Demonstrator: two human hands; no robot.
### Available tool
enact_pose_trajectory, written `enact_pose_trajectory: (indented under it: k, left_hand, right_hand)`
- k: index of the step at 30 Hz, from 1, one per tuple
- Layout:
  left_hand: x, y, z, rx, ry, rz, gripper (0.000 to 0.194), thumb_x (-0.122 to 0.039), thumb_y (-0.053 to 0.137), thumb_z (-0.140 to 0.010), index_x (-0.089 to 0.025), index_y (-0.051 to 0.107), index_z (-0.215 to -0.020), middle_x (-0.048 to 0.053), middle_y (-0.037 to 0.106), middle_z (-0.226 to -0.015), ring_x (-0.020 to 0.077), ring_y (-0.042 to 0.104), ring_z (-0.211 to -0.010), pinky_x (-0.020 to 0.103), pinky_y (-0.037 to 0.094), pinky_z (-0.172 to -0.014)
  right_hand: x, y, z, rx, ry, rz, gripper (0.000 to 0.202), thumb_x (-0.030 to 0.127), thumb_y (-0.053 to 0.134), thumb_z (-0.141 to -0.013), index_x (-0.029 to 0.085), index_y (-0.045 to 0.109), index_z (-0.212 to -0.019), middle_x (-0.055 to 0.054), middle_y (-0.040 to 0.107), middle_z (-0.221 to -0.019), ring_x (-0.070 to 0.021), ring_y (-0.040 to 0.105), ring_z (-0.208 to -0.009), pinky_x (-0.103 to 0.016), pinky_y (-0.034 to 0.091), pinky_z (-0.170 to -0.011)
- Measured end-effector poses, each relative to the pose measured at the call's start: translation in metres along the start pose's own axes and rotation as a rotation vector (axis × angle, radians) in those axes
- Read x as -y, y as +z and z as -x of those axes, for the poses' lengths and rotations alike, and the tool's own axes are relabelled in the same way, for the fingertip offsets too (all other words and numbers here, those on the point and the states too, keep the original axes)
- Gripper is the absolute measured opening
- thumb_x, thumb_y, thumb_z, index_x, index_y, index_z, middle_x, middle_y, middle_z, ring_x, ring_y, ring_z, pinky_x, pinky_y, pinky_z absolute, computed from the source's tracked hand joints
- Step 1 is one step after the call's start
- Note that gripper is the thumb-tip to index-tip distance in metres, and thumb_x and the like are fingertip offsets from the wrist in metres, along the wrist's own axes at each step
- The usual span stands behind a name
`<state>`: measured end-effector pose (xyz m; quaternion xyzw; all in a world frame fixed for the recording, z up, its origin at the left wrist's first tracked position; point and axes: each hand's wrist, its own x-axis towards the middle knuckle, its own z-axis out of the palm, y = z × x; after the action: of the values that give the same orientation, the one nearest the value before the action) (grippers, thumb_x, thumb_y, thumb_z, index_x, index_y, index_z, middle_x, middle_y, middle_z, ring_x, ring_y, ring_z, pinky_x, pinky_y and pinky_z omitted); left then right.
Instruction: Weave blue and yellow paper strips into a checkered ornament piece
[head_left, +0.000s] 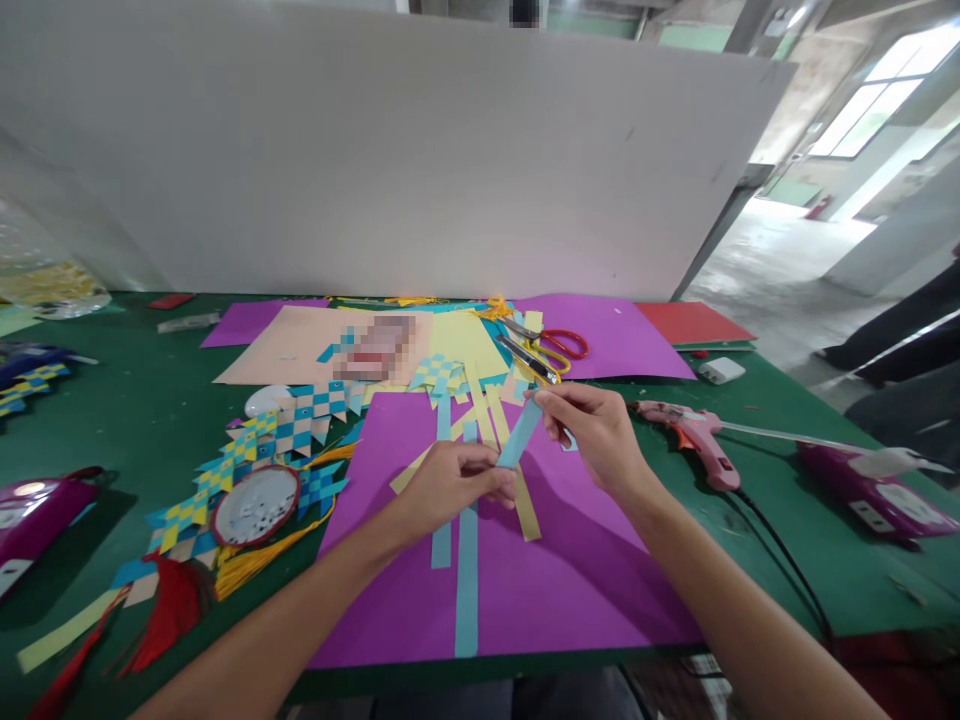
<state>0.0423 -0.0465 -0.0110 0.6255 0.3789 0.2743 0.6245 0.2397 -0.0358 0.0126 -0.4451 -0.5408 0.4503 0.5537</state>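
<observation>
A short light-blue paper strip (520,436) is stretched at a slant between my hands. My left hand (463,475) pinches its lower end; my right hand (589,425) grips its upper end between thumb and fingers. Beneath them lies a purple paper sheet (592,580). On that sheet rest a long blue strip (466,580), a second blue strip (441,545) and yellow strips (527,510), partly hidden by my left hand. Just beyond my right hand are a box cutter (529,360) and red-handled scissors (564,344).
Woven paper fish (187,515) with tassels and a round dish (257,505) lie at left. At right are a pink glue gun (694,435) with a cord, a purple case (874,490) and a white adapter (721,371). A white board (375,150) stands behind; a person's legs show far right.
</observation>
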Motion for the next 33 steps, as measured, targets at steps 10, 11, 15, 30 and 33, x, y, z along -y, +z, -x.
enact_pose_trajectory:
  k: [10, 11, 15, 30, 33]
  left_hand:
    - [-0.005, 0.000, 0.003, -0.020, -0.035, -0.091, 0.038, -0.047, 0.059, -0.087, -0.013, 0.066, -0.069, 0.005, 0.071, -0.063, 0.0113, 0.064, -0.051, 0.019, 0.046, -0.048]
    - [-0.005, 0.000, 0.003, -0.026, -0.032, -0.109, 0.038, -0.047, 0.058, -0.087, -0.014, 0.066, -0.069, 0.005, 0.071, -0.062, 0.0107, 0.062, -0.050, 0.018, 0.045, -0.047]
    - [-0.006, 0.000, 0.004, -0.043, -0.024, -0.172, 0.038, -0.047, 0.058, -0.087, -0.014, 0.064, -0.069, 0.003, 0.069, -0.059, 0.0092, 0.058, -0.046, 0.017, 0.041, -0.044]
    - [-0.013, -0.001, 0.006, -0.015, 0.014, -0.174, 0.036, -0.042, 0.056, -0.089, -0.015, 0.062, -0.066, 0.004, 0.069, -0.066, 0.0095, 0.060, -0.053, 0.017, 0.041, -0.044]
    - [-0.015, -0.001, 0.006, -0.045, 0.030, -0.185, 0.040, -0.043, 0.055, -0.089, -0.015, 0.058, -0.060, 0.003, 0.066, -0.060, 0.0114, 0.063, -0.057, 0.018, 0.044, -0.049]
  right_hand:
    - [0.000, 0.001, -0.002, -0.071, 0.018, -0.085, 0.019, 0.036, 0.069, -0.078, 0.017, 0.070, -0.074, 0.004, 0.049, -0.051, -0.0078, 0.040, -0.045, -0.023, 0.030, -0.043]
    - [0.000, 0.001, -0.002, -0.076, 0.016, -0.081, 0.020, 0.036, 0.070, -0.078, 0.017, 0.070, -0.073, 0.004, 0.049, -0.051, -0.0079, 0.040, -0.045, -0.023, 0.030, -0.043]
    - [-0.001, 0.001, -0.002, -0.080, 0.013, -0.078, 0.022, 0.038, 0.070, -0.077, 0.016, 0.069, -0.071, 0.004, 0.049, -0.050, -0.0080, 0.040, -0.045, -0.024, 0.031, -0.043]
    - [-0.001, 0.000, -0.004, -0.108, 0.062, -0.156, 0.021, 0.036, 0.072, -0.075, 0.018, 0.065, -0.067, 0.004, 0.049, -0.050, -0.0073, 0.040, -0.045, -0.022, 0.028, -0.041]
    - [0.000, 0.001, -0.004, -0.113, 0.062, -0.160, 0.022, 0.036, 0.072, -0.075, 0.017, 0.065, -0.066, 0.004, 0.048, -0.050, -0.0071, 0.040, -0.045, -0.022, 0.028, -0.042]
